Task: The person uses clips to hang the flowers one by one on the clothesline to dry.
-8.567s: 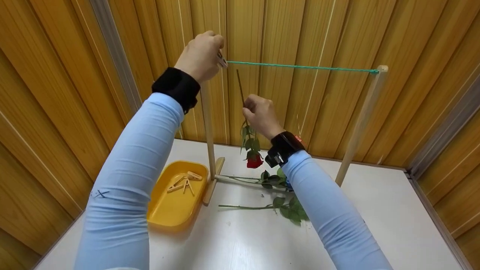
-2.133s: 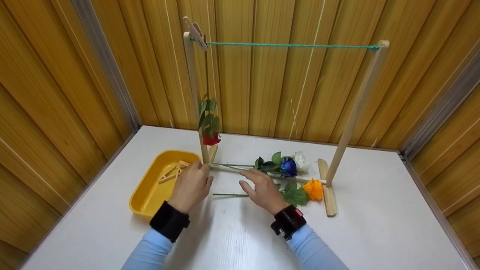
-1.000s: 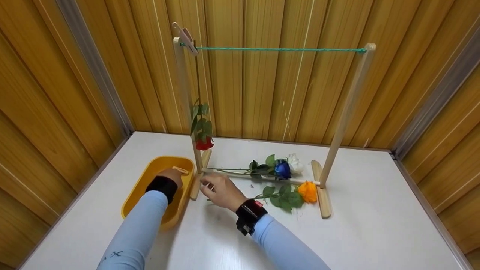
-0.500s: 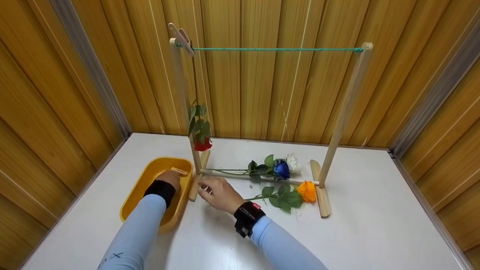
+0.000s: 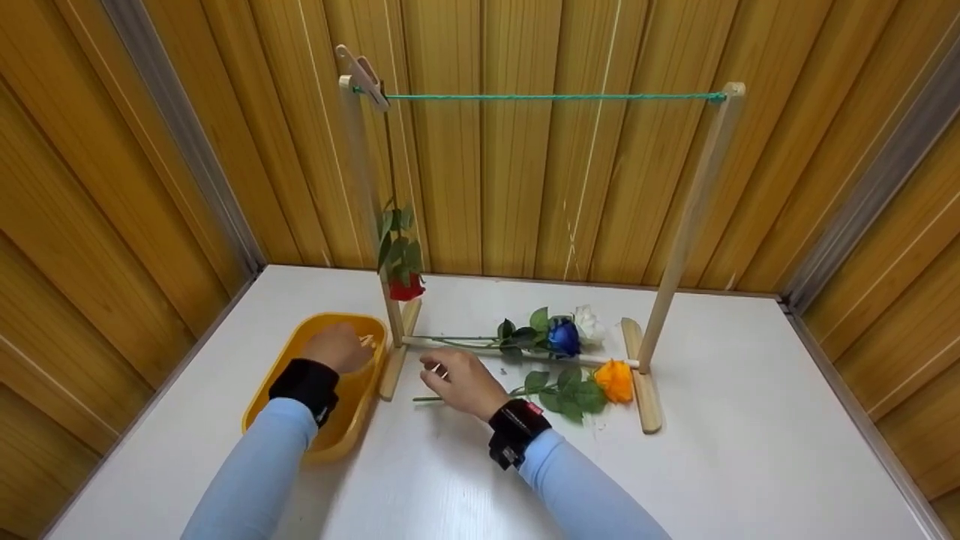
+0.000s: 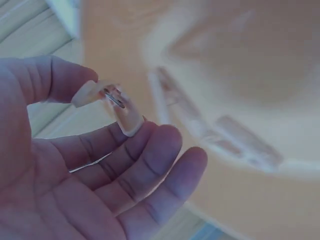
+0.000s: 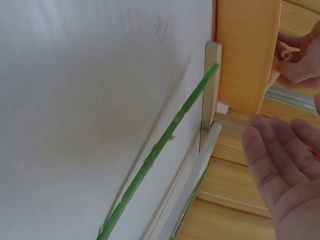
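Observation:
Over the yellow plastic tub [image 5: 259,403] my left hand [image 5: 334,347] pinches a wooden clothespin [image 6: 129,119] between thumb and fingers, best seen in the left wrist view. More clothespins [image 6: 182,106] lie blurred in the tub below. My right hand [image 5: 466,384] hovers with loosely bent fingers, holding nothing, near the stem [image 7: 155,150] of an orange rose [image 5: 613,381] lying on the table. Part of that stem is hidden behind the hand in the head view. A red rose [image 5: 406,286] hangs head down from the green cord [image 5: 540,97], gripped by a clothespin [image 5: 364,77].
A blue rose [image 5: 562,337] and a white rose [image 5: 589,326] lie beside the stand's lower bar [image 5: 472,347]. Upright wooden posts rise at left and right [image 5: 690,225], carrying the cord. A wood-patterned wall [image 5: 517,187] closes off the back.
The red rose, earlier in my right hand, now hangs clipped on the cord. My left hand went down into the tub and has risen slightly with a clothespin. My right hand shifted slightly rightward.

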